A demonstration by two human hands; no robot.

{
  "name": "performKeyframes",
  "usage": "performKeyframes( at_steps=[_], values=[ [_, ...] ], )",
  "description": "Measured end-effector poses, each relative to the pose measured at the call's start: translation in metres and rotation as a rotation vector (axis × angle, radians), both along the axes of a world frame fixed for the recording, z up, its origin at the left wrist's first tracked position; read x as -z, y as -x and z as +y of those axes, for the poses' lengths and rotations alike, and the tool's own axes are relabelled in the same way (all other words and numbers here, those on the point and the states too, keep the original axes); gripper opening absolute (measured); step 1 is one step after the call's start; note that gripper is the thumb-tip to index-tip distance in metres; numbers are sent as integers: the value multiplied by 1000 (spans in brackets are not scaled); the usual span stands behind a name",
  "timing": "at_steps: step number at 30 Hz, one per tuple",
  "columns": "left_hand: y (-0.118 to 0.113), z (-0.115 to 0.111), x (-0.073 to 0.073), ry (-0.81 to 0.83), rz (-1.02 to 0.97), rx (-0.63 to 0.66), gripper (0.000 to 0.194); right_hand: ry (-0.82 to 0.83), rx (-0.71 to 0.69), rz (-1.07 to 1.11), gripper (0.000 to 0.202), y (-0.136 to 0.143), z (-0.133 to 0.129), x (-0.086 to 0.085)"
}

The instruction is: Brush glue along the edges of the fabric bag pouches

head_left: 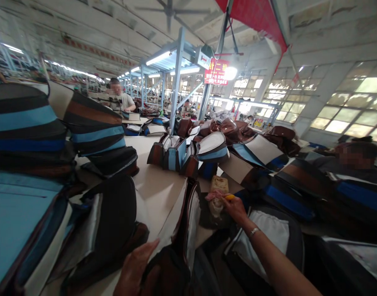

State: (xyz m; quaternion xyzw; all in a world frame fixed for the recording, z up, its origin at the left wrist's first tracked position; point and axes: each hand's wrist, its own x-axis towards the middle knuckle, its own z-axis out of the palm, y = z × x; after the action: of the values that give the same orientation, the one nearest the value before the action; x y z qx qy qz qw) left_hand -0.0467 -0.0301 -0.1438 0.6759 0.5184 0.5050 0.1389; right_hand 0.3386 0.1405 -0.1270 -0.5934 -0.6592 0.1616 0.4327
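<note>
At the lower middle, my left hand [137,269] is closed on the near side of an upright bag [184,230], a dark and brown piece with a pale lining and an open top. My right hand [237,210] reaches forward, pinching a tool by its yellow handle [229,197]; the tool's working end is hidden. That handle is beside a pink cloth [217,195], which lies across a stained, yellowish container [219,184]. The container stands on a dark pad [207,218] on the table.
Stacked bags with blue and brown stripes [97,119] rise at the left. More striped bags [213,150] stand across the pale table [151,185]. A co-worker [358,158] is at the right, and another person [123,98] works farther back. Brown bags [230,129] are piled behind.
</note>
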Motion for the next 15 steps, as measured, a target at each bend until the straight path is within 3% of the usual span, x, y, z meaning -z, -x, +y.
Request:
performKeyframes(
  at_steps=[4,8,11,15],
  values=[
    [-15,13,-44,33,-47,79,29,5,-79,-28,27,3,-18,4],
    [-13,25,-82,-16,-82,-181,24,11,-67,-21,25,0,-34,1],
    [-16,30,-90,-134,-41,-158,22,19,74,50,32,-4,-31,-2],
    [-29,39,-79,-233,-29,-57,20,46,290,159,39,-4,-22,0]
  ],
)
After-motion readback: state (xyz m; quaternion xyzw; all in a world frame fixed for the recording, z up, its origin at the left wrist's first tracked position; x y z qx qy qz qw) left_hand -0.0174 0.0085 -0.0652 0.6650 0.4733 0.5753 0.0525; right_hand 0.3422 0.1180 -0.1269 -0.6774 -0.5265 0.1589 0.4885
